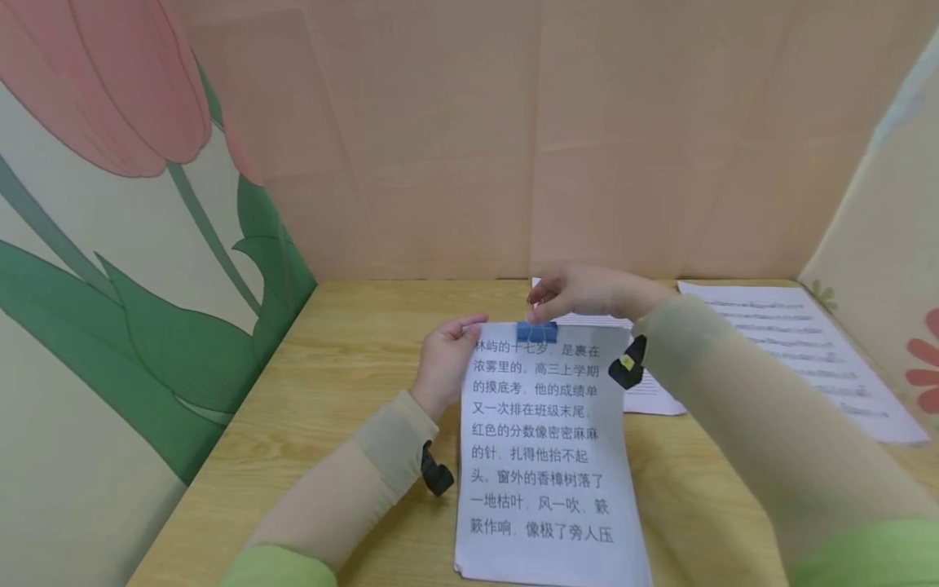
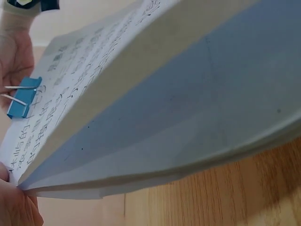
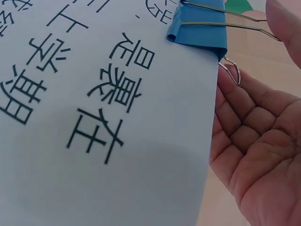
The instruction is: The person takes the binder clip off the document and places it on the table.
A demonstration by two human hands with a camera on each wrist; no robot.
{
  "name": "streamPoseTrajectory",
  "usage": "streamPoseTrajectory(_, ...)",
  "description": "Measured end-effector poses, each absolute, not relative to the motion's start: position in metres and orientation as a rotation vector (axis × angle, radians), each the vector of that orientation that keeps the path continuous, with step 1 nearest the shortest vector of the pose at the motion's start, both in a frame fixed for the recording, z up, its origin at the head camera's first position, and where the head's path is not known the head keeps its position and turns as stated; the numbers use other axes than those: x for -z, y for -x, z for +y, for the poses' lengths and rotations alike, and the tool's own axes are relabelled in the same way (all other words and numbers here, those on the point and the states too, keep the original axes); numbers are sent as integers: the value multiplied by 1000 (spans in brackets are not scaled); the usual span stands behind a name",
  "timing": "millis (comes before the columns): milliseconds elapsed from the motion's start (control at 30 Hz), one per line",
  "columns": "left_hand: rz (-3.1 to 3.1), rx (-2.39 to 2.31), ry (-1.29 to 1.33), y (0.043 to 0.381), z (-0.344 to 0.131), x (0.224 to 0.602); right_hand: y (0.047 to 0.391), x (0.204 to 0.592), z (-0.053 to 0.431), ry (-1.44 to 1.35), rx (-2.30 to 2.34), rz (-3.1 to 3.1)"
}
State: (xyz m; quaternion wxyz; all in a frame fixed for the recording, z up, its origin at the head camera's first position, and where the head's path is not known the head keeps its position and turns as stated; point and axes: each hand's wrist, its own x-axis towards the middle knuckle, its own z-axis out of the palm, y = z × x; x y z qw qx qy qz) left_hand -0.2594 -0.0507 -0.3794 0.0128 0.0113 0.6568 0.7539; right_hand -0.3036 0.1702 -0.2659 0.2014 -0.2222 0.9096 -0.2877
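A stack of printed paper sheets [image 1: 543,456] is held up at its top edge, its lower end toward the person. My left hand [image 1: 445,363] pinches its upper left corner, thumb on the printed face. On the top edge sits a blue binder clip [image 1: 537,332] with wire handles. My right hand [image 1: 587,292] is at the clip from above and behind. In the right wrist view the thumb [image 3: 286,28] meets the end of the front handle, and the curled fingers [image 3: 240,110] lie behind the sheets by the back handle. The left wrist view shows the stack's layered edge [image 2: 155,176].
Behind the stack lie more printed sheets [image 1: 653,391], partly hidden by it. Another sheet with rows of lines [image 1: 792,342] lies at the right of the wooden table [image 1: 352,334]. Walls stand at the back and on both sides.
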Motion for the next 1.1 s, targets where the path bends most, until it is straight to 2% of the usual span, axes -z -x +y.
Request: streamPoseTrajectory(1100,2078,-2348,-46,256,-52,382,301,280,170,705,863,2635)
